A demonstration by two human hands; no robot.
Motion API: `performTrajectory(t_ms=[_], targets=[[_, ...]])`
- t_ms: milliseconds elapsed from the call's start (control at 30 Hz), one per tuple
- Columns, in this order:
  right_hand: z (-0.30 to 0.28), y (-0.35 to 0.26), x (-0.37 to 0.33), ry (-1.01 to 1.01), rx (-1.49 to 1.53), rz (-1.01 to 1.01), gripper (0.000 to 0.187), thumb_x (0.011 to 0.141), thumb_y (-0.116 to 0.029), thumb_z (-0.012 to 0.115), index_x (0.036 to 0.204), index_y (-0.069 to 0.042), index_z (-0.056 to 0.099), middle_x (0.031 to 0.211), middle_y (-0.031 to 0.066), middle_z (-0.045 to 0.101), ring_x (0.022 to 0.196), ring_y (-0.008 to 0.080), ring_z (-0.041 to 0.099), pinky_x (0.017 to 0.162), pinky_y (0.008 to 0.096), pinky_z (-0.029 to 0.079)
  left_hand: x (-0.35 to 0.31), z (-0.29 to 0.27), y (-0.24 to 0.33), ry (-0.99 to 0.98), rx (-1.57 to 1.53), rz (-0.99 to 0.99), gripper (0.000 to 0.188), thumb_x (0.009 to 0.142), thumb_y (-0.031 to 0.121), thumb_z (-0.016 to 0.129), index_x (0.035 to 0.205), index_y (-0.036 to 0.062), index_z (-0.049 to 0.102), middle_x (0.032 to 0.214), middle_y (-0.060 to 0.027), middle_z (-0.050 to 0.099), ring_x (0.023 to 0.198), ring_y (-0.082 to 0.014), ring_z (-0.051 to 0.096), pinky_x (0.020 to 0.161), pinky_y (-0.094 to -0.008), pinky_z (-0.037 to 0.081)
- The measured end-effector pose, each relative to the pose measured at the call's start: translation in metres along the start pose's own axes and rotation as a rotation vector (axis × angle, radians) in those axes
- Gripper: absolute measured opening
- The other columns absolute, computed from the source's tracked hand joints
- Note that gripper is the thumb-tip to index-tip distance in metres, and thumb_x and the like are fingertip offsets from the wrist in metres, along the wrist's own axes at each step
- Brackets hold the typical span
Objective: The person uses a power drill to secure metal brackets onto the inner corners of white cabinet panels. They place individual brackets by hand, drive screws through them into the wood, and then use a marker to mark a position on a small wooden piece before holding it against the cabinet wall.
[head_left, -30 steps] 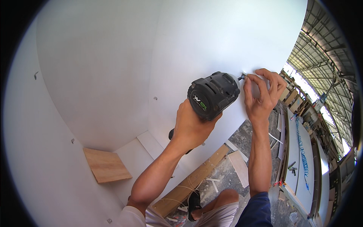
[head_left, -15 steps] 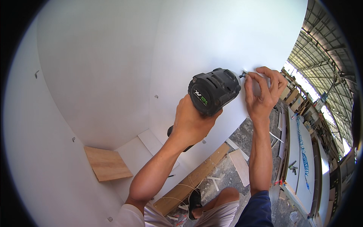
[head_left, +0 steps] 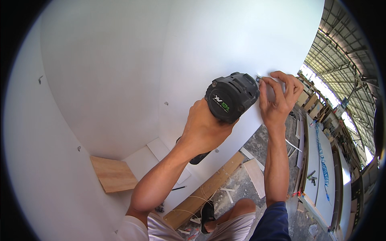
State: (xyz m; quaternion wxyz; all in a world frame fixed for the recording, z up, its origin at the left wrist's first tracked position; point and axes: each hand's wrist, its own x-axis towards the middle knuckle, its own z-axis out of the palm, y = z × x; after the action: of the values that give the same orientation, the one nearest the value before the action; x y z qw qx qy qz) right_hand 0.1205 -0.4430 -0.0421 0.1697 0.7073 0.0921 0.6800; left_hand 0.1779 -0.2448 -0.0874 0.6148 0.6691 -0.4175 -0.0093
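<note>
My left hand [head_left: 207, 130] is wrapped around the grip of a black cordless drill [head_left: 231, 98]. The drill points up and right at the white panel [head_left: 225, 36], its nose close to a small metal bracket [head_left: 258, 78]. My right hand [head_left: 278, 96] pinches that bracket between thumb and index finger against the panel, near its right edge; the other fingers are loosely bent. The drill body hides most of the bit's tip. Similar small brackets [head_left: 166, 103] are fixed lower on this panel and on the left panel [head_left: 24, 132].
A wooden board [head_left: 113, 174] leans at the lower left inside the white cabinet. A black pencil [head_left: 179, 188] lies by a timber beam [head_left: 181, 215]. Offcuts [head_left: 255, 176] litter the concrete floor. Stacked panels with a blue coiled hose [head_left: 321, 160] stand on the right.
The drill and my left hand have moved slightly right, toward the bracket, closing the gap at the bit. My right hand keeps its pinch almost in place.
</note>
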Motion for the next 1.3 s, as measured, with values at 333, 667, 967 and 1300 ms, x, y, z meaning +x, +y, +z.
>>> performTrajectory(t_ms=[333, 667, 967, 1300], targets=[[0.0000, -0.0009, 0.0010, -0.009, 0.007, 0.000, 0.020, 0.069, -0.001, 0.079, 0.086, -0.006, 0.069, 0.105, 0.0034, 0.064, 0.103, 0.0297, 0.048, 0.087, 0.0414, 0.041, 0.0043, -0.0032, -0.0045, -0.001, -0.128, 0.033, 0.021, 0.087, 0.007, 0.069, 0.106, 0.0037, 0.065, 0.085, -0.0012, 0.063, 0.074, -0.0109, 0.055, 0.068, -0.0310, 0.049], [-0.0009, -0.0010, 0.0026, 0.004, 0.018, 0.001, 0.019, 0.068, 0.000, 0.079, 0.084, -0.006, 0.070, 0.103, 0.0036, 0.064, 0.101, 0.0294, 0.050, 0.084, 0.0402, 0.043, 0.0051, -0.0037, -0.0023, -0.020, -0.079, 0.035, 0.021, 0.087, 0.007, 0.069, 0.107, 0.0040, 0.065, 0.084, -0.0013, 0.063, 0.072, -0.0098, 0.055, 0.066, -0.0305, 0.049], [0.0006, -0.0012, 0.0028, 0.017, 0.018, -0.001, 0.019, 0.068, 0.000, 0.078, 0.083, -0.007, 0.069, 0.101, 0.0028, 0.064, 0.098, 0.0283, 0.050, 0.082, 0.0393, 0.044, 0.0036, -0.0007, -0.0034, -0.022, -0.070, 0.043, 0.022, 0.086, 0.005, 0.067, 0.108, 0.0036, 0.064, 0.085, -0.0023, 0.063, 0.074, -0.0117, 0.056, 0.069, -0.0312, 0.049], [0.0001, -0.0011, 0.0027, 0.015, 0.023, -0.001, 0.020, 0.067, 0.001, 0.077, 0.083, -0.006, 0.069, 0.102, 0.0028, 0.064, 0.098, 0.0287, 0.050, 0.081, 0.0390, 0.045, 0.0058, 0.0012, -0.0075, -0.012, -0.108, 0.074, 0.023, 0.085, 0.003, 0.067, 0.108, 0.0030, 0.063, 0.086, -0.0020, 0.062, 0.076, -0.0117, 0.055, 0.070, -0.0315, 0.049]])
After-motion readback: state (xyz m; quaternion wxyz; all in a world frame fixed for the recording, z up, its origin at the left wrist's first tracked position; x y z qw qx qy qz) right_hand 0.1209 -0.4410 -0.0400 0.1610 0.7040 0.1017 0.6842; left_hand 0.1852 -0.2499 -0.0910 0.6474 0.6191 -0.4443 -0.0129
